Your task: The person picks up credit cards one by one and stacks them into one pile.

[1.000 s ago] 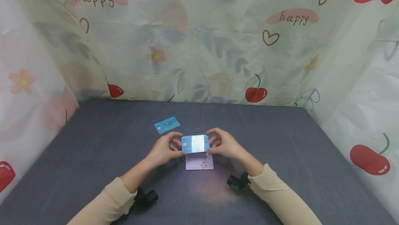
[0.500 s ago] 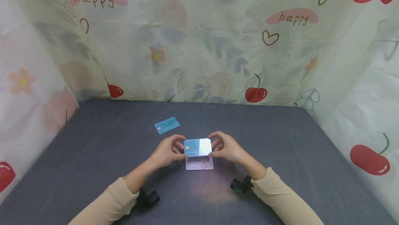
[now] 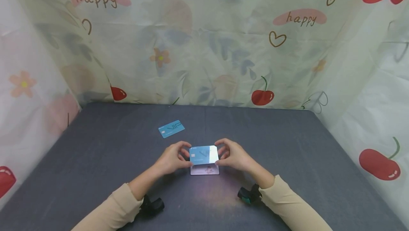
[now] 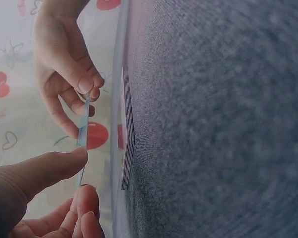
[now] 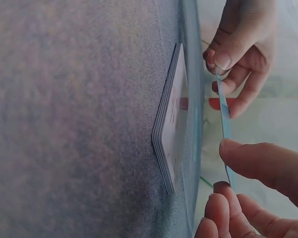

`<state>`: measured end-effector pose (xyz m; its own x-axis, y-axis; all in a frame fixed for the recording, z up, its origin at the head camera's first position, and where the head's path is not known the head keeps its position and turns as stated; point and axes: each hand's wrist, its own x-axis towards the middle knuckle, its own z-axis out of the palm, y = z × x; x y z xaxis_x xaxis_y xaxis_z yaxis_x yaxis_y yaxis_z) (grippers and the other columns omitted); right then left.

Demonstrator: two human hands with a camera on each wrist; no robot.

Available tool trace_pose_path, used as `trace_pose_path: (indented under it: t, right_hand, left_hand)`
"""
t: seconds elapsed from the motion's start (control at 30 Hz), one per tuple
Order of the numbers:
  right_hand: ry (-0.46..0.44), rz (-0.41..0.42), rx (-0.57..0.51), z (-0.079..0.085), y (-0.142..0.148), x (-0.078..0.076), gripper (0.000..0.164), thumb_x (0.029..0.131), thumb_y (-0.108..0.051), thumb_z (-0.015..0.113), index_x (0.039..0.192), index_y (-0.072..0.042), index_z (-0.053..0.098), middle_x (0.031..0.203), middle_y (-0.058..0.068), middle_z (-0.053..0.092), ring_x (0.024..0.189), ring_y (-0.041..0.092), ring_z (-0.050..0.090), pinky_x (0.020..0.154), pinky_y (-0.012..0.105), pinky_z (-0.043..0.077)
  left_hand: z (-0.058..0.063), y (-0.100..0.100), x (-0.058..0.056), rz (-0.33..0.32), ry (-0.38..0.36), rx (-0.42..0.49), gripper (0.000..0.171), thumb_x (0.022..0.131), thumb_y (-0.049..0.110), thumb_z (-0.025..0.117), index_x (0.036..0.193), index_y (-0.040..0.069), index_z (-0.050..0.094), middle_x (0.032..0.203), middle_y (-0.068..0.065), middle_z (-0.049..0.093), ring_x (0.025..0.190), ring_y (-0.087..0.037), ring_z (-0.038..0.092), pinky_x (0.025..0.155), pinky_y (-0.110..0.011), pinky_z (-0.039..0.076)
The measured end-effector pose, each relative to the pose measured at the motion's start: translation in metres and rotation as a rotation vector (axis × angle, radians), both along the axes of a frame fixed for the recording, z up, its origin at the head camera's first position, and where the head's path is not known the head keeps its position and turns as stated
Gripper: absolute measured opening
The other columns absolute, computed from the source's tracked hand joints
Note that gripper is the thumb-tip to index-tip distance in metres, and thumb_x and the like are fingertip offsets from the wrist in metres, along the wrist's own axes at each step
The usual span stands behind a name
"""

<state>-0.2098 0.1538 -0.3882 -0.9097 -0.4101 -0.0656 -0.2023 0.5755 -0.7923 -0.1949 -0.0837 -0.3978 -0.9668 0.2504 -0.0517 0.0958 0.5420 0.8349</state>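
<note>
A light blue card with a chip and a bright glare patch is held level between both hands. My left hand pinches its left end between thumb and fingers; my right hand does the same at the right end. Beneath it, on the table, lies a neat stack of pale pink cards, its far part hidden by the blue card in the head view. Both wrist views show a gap between the held card and the stack.
A second blue card marked VIP lies flat and angled, farther back and left on the dark grey cloth-covered table. Printed curtains hang behind and at both sides. Black wrist devices sit below the sleeves.
Both hands have brought the blue card toward the person and slightly right, so it now covers more of the pink stack. The VIP card has stayed put.
</note>
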Motion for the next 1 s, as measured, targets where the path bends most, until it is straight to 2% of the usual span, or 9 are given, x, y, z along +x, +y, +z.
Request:
trace_pose_path:
  t: [0.3,1.0]
  right_hand:
    - [-0.002,0.022,-0.022,-0.0033,0.0019,0.0012,0.054,0.072,-0.002,0.075,0.121,-0.001,0.052,0.091,0.016,0.061,0.071,0.011,0.058,0.061,0.023,0.048]
    - [-0.001,0.024,0.027,-0.0049,0.0022,0.0036,0.055,0.071,-0.002,0.076,0.12,-0.001,0.052,0.092,0.012,0.061,0.073,0.012,0.056,0.064,0.023,0.049]
  left_hand:
    - [-0.0023,0.0007,0.0,-0.005,-0.004,-0.003,0.052,0.07,0.004,0.078,0.117,0.003,0.056,0.085,-0.005,0.062,0.065,-0.01,0.056,0.056,-0.023,0.045]
    - [-0.0015,-0.0009,0.0025,-0.032,-0.007,-0.02,0.053,0.07,0.005,0.078,0.118,0.002,0.056,0.086,-0.006,0.062,0.066,-0.01,0.057,0.057,-0.023,0.045]
